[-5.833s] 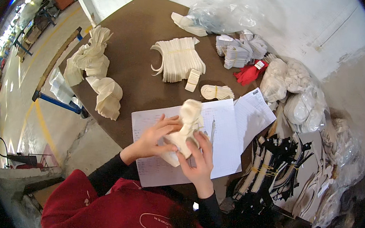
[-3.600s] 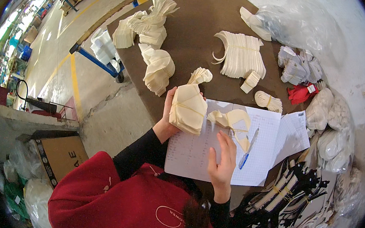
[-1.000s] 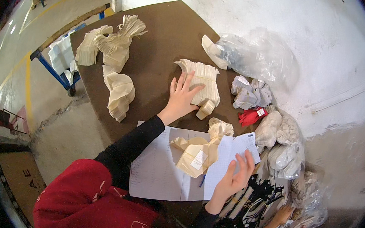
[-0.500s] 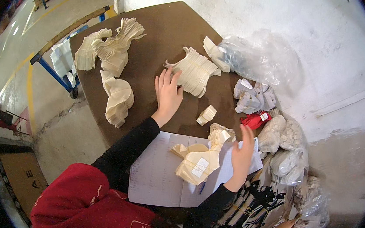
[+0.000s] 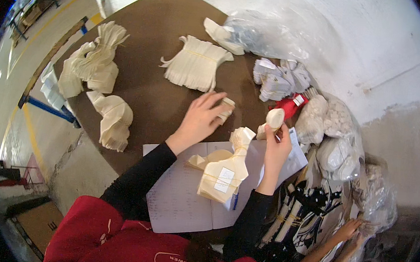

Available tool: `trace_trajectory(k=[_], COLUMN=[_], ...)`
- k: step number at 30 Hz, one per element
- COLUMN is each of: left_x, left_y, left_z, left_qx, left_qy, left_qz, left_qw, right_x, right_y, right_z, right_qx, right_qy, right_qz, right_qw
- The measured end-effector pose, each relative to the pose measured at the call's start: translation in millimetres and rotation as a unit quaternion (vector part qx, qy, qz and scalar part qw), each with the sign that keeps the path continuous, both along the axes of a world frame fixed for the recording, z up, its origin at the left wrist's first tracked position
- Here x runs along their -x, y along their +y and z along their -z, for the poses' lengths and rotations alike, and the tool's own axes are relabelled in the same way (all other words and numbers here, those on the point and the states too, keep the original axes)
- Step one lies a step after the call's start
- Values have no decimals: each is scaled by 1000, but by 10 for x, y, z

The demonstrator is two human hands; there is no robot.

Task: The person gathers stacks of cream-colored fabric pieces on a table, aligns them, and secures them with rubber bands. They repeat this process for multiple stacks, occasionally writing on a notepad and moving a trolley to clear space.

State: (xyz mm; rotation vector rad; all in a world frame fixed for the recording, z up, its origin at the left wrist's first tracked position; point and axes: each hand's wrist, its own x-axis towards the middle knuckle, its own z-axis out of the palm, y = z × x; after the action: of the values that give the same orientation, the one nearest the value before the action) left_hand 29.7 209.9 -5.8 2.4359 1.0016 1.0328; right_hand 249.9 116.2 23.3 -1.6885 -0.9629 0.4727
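Observation:
My left hand (image 5: 198, 120) has its fingers curled over a small cream bundle of cut pieces (image 5: 228, 108) on the brown table. Between the thumb and fingers of my right hand (image 5: 278, 146) is a small, rounded cream stack of pieces (image 5: 275, 118), tilted above the table. Just below my hands lies a larger cream bundle (image 5: 221, 177), tied with a band and bearing a white label, on an open notebook (image 5: 175, 198). Beyond my left hand sits a wide banded stack of cream pieces (image 5: 196, 61).
More cream bundles (image 5: 112, 121) lie at the table's left edge. Clear plastic bags (image 5: 290, 30), greyish bundles (image 5: 280, 79) and a red bundle (image 5: 291, 106) line the right side. A pen (image 5: 235, 201) is on the notebook. Another person's hand (image 5: 348, 229) works at the lower right.
My left hand has moved right, from the wide stack to the small bundle. My right hand has taken hold of the rounded cream stack. The whole view has shifted.

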Motion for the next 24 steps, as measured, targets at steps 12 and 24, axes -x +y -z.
trace_trajectory(k=[12, 24], left_x=[-10, 66], left_y=[-151, -234], left_z=[-259, -183], left_qx=[287, 618], left_qy=[-246, -446], left_qz=[165, 391], left_qw=[911, 517], right_x=[153, 869], right_y=[-213, -18], right_z=[-550, -561], right_qx=[-177, -117], right_qy=[481, -76], right_qz=[-185, -184], right_qw=[839, 973])
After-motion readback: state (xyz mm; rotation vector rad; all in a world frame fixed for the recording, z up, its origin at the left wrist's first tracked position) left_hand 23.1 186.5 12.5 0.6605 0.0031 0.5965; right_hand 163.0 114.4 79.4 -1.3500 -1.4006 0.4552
